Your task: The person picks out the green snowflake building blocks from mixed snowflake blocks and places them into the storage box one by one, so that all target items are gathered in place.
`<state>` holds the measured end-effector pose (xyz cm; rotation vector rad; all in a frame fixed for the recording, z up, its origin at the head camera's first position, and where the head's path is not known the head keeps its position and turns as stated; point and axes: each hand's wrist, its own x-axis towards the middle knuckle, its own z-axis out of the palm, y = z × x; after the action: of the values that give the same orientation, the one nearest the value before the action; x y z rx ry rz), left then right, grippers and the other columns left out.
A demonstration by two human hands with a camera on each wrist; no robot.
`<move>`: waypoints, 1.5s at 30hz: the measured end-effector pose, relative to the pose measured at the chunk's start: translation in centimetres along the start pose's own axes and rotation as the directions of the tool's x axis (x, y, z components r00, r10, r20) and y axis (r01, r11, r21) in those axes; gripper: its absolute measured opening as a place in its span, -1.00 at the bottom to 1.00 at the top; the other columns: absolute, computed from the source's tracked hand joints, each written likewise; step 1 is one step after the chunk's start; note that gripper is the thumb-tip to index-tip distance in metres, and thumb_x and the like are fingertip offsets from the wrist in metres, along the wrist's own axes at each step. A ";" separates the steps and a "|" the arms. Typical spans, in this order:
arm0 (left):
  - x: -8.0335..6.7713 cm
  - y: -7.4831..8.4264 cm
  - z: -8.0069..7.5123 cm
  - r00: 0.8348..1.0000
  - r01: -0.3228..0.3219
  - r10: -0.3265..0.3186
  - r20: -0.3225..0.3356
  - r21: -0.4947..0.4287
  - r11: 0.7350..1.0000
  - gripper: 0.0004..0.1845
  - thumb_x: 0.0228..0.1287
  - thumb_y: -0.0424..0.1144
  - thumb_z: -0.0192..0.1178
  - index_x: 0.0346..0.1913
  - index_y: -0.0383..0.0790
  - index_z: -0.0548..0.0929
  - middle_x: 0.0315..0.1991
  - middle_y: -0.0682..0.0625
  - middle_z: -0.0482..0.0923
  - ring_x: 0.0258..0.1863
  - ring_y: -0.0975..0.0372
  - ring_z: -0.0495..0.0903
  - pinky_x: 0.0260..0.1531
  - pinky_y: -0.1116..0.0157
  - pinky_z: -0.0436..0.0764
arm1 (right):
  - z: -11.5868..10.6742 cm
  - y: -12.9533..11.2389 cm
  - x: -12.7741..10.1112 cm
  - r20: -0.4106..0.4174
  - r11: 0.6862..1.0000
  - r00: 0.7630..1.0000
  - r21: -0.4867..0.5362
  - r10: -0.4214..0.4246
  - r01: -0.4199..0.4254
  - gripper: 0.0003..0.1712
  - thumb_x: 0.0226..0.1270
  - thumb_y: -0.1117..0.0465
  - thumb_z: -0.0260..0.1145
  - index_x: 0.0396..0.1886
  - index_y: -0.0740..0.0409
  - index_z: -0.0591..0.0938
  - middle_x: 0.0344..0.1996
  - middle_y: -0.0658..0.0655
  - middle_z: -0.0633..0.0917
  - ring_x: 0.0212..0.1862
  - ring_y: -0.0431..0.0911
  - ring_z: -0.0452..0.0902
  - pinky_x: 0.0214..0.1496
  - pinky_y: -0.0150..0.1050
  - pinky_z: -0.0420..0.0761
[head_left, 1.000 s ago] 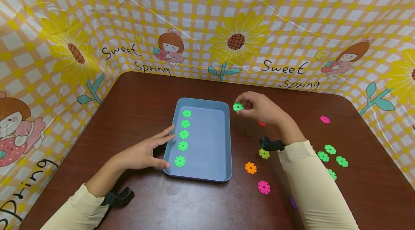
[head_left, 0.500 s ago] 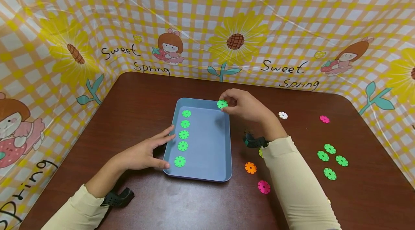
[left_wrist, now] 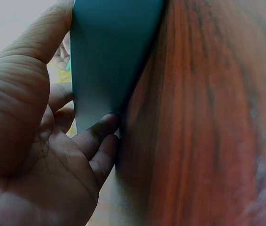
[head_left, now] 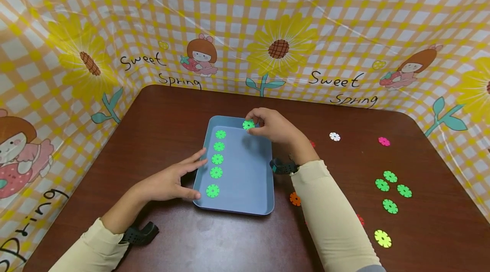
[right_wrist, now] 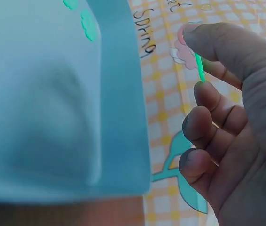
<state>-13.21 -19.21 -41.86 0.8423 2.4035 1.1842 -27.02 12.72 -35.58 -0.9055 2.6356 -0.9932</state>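
My right hand (head_left: 276,127) pinches a green notched interlocking disc (head_left: 248,124) between thumb and fingertips, over the far end of a shallow blue-grey tray (head_left: 245,174). The right wrist view shows this disc edge-on as a thin green strip (right_wrist: 199,67). Along the tray's left side lie several matching green discs (head_left: 217,159) in a column, the nearest one set a little apart. My left hand (head_left: 168,181) rests at the tray's left edge with spread fingers. In the left wrist view its thumb (left_wrist: 39,35) is at the rim and fingertips touch the outer wall (left_wrist: 109,52).
Loose discs lie right of the tray on the brown table (head_left: 164,123): a white one (head_left: 334,136), a pink one (head_left: 384,141), several green ones (head_left: 390,206), a yellow one (head_left: 383,238). The right forearm partly covers an orange disc (head_left: 294,198). A patterned cloth (head_left: 229,16) hangs behind.
My right hand has carried the green disc leftward, from beyond the tray's right edge to over its far end. The left hand and the discs in the tray have stayed put.
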 end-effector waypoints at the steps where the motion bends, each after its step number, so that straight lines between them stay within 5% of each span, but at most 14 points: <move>1: 0.0 0.0 0.0 1.000 0.004 -0.004 0.000 0.000 1.000 0.02 0.18 0.00 0.44 0.56 -0.28 0.10 0.62 0.00 -0.25 0.55 0.05 -0.17 0.37 -0.14 0.08 | 0.2 0.1 0.2 0.000 1.000 1.000 -0.007 0.000 0.000 -0.72 0.32 0.20 0.42 0.00 0.07 0.61 -0.21 0.11 0.53 -0.16 0.00 0.41 -0.20 -0.13 0.44; 10: -0.1 0.1 0.1 1.000 0.009 -0.009 0.001 -0.007 1.000 0.01 0.19 -0.04 0.44 0.56 -0.27 0.10 0.62 0.01 -0.26 0.55 0.05 -0.18 0.37 -0.14 0.08 | 2.2 0.2 1.4 -0.015 0.999 0.999 0.003 0.047 -0.047 -0.75 0.31 0.23 0.41 -0.05 0.10 0.63 -0.21 0.24 0.53 -0.31 -0.03 0.37 -0.28 -0.17 0.40; 21: 0.0 -0.1 0.2 1.000 0.009 -0.009 -0.002 0.007 1.000 0.01 0.19 -0.02 0.44 0.56 -0.27 0.11 0.61 0.07 -0.25 0.55 0.06 -0.17 0.37 -0.13 0.09 | 4.2 1.4 2.7 -0.001 0.993 0.996 -0.073 0.089 -0.089 -0.71 0.28 0.21 0.43 -0.02 0.14 0.65 -0.31 0.10 0.54 -0.31 -0.04 0.42 -0.30 -0.20 0.45; 45: 0.0 -0.1 0.0 1.000 0.003 -0.003 -0.003 -0.001 1.000 0.02 0.17 0.01 0.44 0.56 -0.27 0.11 0.61 0.04 -0.25 0.55 0.06 -0.16 0.37 -0.12 0.08 | 5.5 1.3 3.2 0.054 0.970 0.988 -0.207 0.143 -0.129 -0.72 0.31 0.13 0.43 -0.03 0.09 0.66 -0.37 0.06 0.56 -0.36 -0.08 0.45 -0.28 -0.19 0.44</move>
<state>-13.25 -19.24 -41.99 0.8363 2.4054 1.1865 -28.19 8.62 -40.43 -0.7698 2.7343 -0.6580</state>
